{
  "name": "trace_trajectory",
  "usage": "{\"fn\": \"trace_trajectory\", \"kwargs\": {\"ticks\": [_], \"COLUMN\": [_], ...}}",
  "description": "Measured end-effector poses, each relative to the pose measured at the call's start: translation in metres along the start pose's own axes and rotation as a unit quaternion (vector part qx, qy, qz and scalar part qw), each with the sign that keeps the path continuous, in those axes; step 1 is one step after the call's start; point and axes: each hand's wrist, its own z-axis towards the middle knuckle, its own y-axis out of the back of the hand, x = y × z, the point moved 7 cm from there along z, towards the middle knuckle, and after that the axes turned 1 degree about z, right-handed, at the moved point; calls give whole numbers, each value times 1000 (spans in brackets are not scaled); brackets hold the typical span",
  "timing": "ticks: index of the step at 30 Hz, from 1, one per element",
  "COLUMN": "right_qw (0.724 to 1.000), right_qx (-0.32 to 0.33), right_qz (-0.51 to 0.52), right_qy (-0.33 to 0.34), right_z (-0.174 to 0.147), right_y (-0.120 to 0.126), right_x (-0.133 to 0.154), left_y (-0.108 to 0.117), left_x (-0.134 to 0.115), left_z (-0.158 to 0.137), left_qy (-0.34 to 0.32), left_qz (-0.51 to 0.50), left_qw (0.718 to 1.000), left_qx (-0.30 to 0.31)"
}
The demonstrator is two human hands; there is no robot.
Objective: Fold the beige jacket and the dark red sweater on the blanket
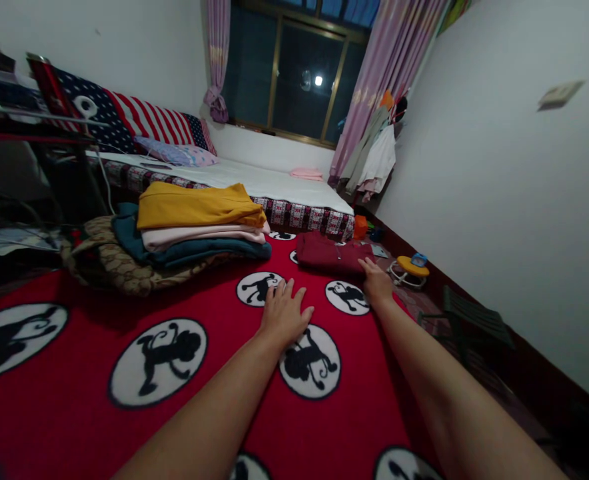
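My left hand (285,315) lies on the red blanket (224,373), which is patterned with dark monkeys in white ovals. Its fingers are spread and hold nothing. My right hand (376,283) reaches to the near right corner of a folded maroon garment (329,255); the fingers are stretched out and touch its edge. To the left stands a stack of folded clothes: a mustard yellow piece (199,205) on top, a pale pink one (199,236) beneath it, and a teal one (199,253) lower down. Under the stack is a bunched brown patterned cloth (119,263).
Behind the blanket is a bed (254,175) with a patterned side. A cluttered desk (29,130) stands at the left. On the right floor are a yellow-topped stool (412,267) and a dark folding stool (477,313). Clothes (378,157) hang beside the curtain (374,73).
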Motion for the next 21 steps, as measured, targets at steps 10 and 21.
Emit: {"fn": "trace_trajectory", "kwargs": {"ticks": [10,21], "right_qw": [997,993], "right_qx": [-13,119], "right_qz": [-11,-2], "right_qy": [71,19], "right_z": [-14,-111], "right_y": [2,16], "right_x": [73,121], "left_y": [-1,2], "left_x": [0,-2], "left_z": [2,-9], "left_qy": [4,11], "left_qz": [-4,1], "left_qw": [1000,1000], "left_qx": [5,16]}}
